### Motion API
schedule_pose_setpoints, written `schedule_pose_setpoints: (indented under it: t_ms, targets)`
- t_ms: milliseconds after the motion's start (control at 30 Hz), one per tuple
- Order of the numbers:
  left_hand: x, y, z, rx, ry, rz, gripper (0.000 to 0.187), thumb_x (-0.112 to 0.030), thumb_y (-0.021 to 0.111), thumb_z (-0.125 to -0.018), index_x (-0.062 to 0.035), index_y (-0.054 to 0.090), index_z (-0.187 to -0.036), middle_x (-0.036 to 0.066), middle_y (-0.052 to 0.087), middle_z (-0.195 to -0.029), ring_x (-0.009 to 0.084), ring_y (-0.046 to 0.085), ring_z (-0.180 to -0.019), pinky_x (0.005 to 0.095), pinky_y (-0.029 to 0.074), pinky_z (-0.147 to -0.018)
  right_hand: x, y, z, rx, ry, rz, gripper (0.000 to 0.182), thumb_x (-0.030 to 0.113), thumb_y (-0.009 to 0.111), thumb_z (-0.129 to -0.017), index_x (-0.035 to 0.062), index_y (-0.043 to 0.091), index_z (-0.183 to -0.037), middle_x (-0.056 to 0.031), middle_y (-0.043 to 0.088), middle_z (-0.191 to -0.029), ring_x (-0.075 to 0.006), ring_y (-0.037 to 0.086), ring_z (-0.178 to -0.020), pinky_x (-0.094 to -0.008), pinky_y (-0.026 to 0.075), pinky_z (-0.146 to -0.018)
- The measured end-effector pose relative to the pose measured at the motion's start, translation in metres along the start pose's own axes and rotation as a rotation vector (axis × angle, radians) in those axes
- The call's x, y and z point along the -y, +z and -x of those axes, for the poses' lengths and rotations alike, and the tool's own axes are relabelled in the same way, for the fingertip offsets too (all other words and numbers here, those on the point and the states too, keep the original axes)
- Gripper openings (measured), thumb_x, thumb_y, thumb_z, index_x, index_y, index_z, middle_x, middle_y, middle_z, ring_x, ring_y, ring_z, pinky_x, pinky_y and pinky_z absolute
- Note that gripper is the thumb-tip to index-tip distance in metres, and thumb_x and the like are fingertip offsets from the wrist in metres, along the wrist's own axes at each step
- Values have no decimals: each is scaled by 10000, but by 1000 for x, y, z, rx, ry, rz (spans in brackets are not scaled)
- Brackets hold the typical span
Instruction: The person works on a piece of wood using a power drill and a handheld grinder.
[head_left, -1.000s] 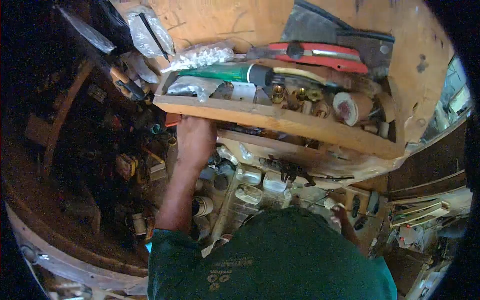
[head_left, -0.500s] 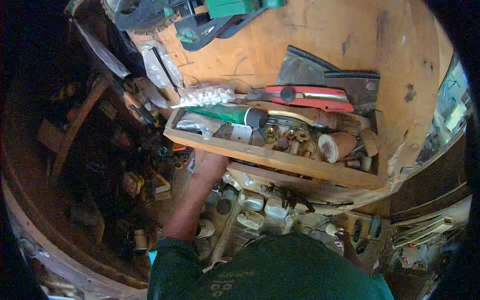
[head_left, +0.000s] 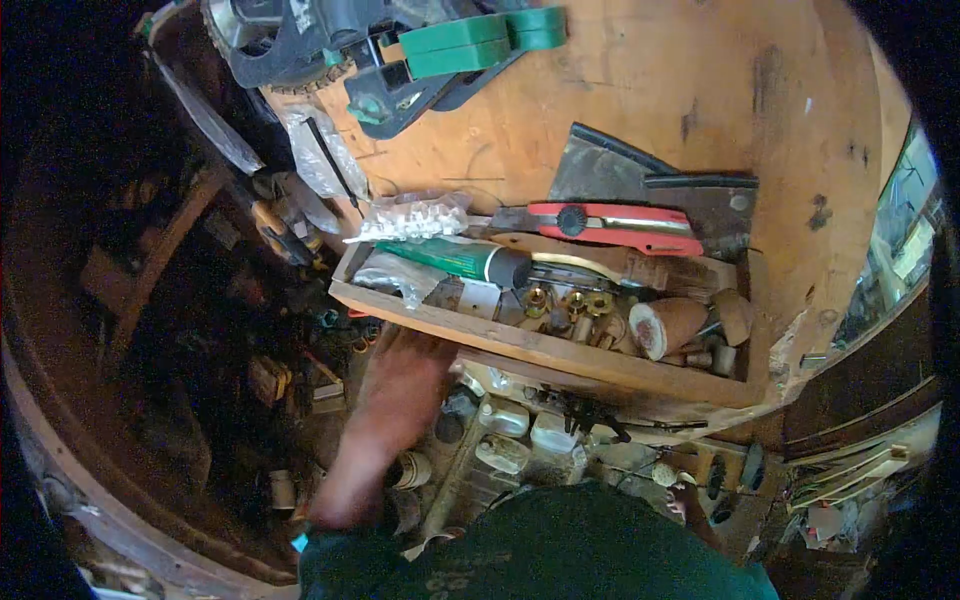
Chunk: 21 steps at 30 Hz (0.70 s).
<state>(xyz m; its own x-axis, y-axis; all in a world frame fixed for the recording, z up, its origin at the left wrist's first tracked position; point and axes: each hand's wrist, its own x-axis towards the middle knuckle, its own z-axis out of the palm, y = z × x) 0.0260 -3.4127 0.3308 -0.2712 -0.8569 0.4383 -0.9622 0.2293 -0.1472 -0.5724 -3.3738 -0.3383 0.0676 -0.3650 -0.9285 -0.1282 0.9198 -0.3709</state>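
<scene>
My left hand (head_left: 408, 368), blurred by motion, is at the front left of a narrow wooden tray (head_left: 560, 364). Its fingertips are hidden under the tray's front edge. In the tray are a green tube (head_left: 445, 257) with a black cap, brass fittings (head_left: 577, 302), a paintbrush (head_left: 672, 270) and a tapered brown piece with a pale end (head_left: 668, 327). A red utility knife (head_left: 615, 224) lies along the tray's back side. My right hand (head_left: 684, 498) hangs low beside my body, small and dim; I cannot tell whether it holds anything.
On the wooden bench top (head_left: 640, 60) sit a green and black machine (head_left: 455, 48), a scraper blade (head_left: 610, 168) and a bag of white connectors (head_left: 412, 216). Plastic containers (head_left: 503, 418) stand below, with sandals (head_left: 750, 466) on the floor. Dark clutter fills the left.
My left hand has drawn back from beneath the tray, so its back now shows. The bench and tray sit slightly lower in the view.
</scene>
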Motion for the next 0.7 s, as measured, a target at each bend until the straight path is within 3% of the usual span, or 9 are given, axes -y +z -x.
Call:
schedule_pose_setpoints:
  t_ms: [67, 167, 267, 367, 467, 500, 600, 700]
  targets:
    - [-8, -57, 5, 340, -54, 262, 243, -79, 649, -799, -61, 688, -1038, 123, 681, -910, 367, 631, -937, 470, 494, -819, 2, 1, 4, -9, -2, 11, 441, 451, 417, -955, 181, 557, -1274, -86, 569, -1148, -373, 582, -971, -497, 450, -812]
    - [-13, -101, -13, 73, 8, 386, 184, -77, 638, -800, -66, 696, -974, 117, 666, -878, 346, 629, -901, 431, 509, -780, 8, 2, 5, -12, -9, 38, 446, 455, 424, -950, 179, 560, -1272, -89, 571, -1151, -372, 582, -977, -497, 451, -816]
    - [-15, -106, -60, -133, 161, 414, 253, 3, 698, -726, -65, 712, -968, 120, 687, -949, 326, 659, -910, 406, 535, -763, 13, 4, 5, -6, -12, 62, 451, 458, 432, -945, 176, 563, -1270, -92, 573, -1154, -371, 583, -982, -496, 452, -821]
    - [-21, -100, -103, -22, 383, 263, 213, -10, 671, -735, -47, 694, -944, 123, 659, -925, 340, 635, -928, 431, 523, -772, 18, 6, 2, -3, -23, 83, 456, 462, 439, -940, 174, 566, -1269, -94, 576, -1157, -370, 583, -987, -495, 453, -825]
    - [-28, -82, -120, 91, 436, 110, 158, -46, 645, -761, -36, 671, -916, 134, 632, -909, 352, 618, -939, 449, 510, -792, 21, 11, 3, -2, -35, 97, 461, 466, 446, -935, 171, 569, -1267, -97, 578, -1160, -369, 584, -993, -495, 454, -829]
    - [-29, -83, -123, 47, 472, 122, 117, -92, 629, -784, -33, 646, -884, 143, 626, -909, 361, 614, -943, 463, 503, -807, 22, 12, 3, 0, -40, 99, 463, 468, 448, -934, 170, 570, -1266, -98, 579, -1161, -369, 584, -994, -494, 454, -831]
    - [-32, -84, -127, 123, 426, 106, 155, -87, 581, -765, -17, 687, -854, 178, 643, -868, 367, 632, -913, 465, 503, -823, 21, 15, 5, 1, -48, 110, 468, 472, 456, -929, 168, 573, -1264, -101, 581, -1164, -368, 585, -1000, -494, 455, -835]
    - [-32, -83, -130, 220, 381, 94, 82, -96, 634, -789, -32, 620, -837, 130, 617, -888, 355, 611, -943, 459, 499, -799, 16, 16, 6, -2, -52, 122, 473, 476, 463, -924, 166, 576, -1263, -103, 583, -1167, -367, 585, -1005, -493, 456, -839]
